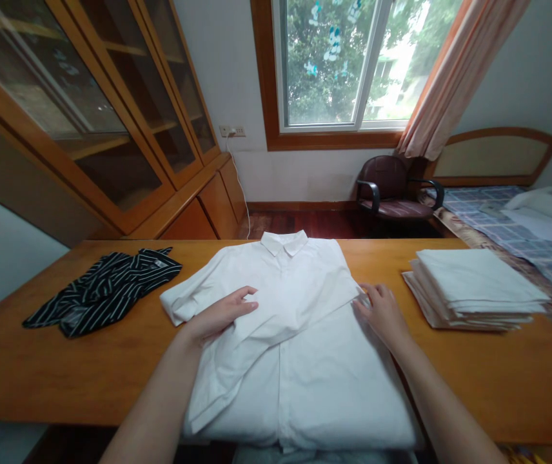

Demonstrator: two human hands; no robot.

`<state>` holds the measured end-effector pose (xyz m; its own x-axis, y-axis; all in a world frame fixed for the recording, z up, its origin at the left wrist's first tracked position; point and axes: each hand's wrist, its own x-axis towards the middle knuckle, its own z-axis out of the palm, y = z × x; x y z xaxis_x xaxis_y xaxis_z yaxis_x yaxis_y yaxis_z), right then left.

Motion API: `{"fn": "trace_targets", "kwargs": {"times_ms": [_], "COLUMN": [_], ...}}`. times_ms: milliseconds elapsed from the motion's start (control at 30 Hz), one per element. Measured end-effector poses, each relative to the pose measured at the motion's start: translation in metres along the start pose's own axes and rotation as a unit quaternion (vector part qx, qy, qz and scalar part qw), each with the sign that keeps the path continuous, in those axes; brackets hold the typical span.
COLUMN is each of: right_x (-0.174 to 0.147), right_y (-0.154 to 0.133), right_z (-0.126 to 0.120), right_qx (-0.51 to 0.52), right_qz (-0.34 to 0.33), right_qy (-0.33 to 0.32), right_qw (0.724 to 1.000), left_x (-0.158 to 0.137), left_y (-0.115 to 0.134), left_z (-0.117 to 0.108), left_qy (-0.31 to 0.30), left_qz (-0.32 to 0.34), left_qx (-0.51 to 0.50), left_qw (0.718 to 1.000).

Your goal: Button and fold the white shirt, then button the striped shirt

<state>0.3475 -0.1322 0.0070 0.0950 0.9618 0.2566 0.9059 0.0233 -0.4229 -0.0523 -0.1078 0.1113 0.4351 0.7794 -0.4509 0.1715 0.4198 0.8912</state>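
Note:
A white collared shirt (305, 361) lies front side up on the wooden table, its collar toward the window and its hem at the near edge. One sleeve is folded slantwise across the front toward the lower left; the other sticks out at the left. On the left part of the shirt rests my left hand (225, 314), thumb and fingers apart, holding nothing. My right hand (381, 310) is at the shirt's right side, with thumb and fingertips pinching the edge of the fabric.
A crumpled black-and-white striped cloth (106, 290) lies on the table (15, 380) at the left. To the right sits a stack of folded white cloths (474, 283). Beyond the table are a brown armchair (392, 187), a bed (493, 212) and a glass-fronted cabinet (160, 187).

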Motion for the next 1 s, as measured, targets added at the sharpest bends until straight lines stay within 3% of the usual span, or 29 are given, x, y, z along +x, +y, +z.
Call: {"fn": "trace_targets", "kwargs": {"times_ms": [167,433,633,733,900,1000], "right_x": [0.013,0.018,0.015,0.018,0.022,0.022], "right_y": [-0.004,0.018,0.023,0.021,0.021,0.023], "right_z": [0.004,0.001,0.002,0.001,-0.002,-0.002], "right_qx": [-0.104,-0.124,-0.133,-0.142,-0.145,-0.144], "right_qz": [-0.053,-0.049,-0.006,0.010,0.020,0.013], "right_qy": [-0.010,-0.004,0.021,0.033,0.030,0.023], "right_qw": [0.993,0.991,0.991,0.989,0.989,0.989], "left_x": [-0.006,-0.024,-0.033,-0.031,-0.031,-0.037], "left_y": [-0.011,-0.035,-0.055,-0.059,-0.061,-0.062], "left_z": [-0.008,-0.033,-0.036,-0.033,-0.028,-0.027], "left_qy": [0.011,-0.013,-0.011,0.000,-0.060,-0.105], "left_qz": [-0.024,-0.069,-0.043,-0.030,-0.073,-0.053], "left_qx": [0.122,0.294,0.224,0.241,0.303,0.291], "left_qw": [0.992,0.953,0.973,0.970,0.948,0.949]}}
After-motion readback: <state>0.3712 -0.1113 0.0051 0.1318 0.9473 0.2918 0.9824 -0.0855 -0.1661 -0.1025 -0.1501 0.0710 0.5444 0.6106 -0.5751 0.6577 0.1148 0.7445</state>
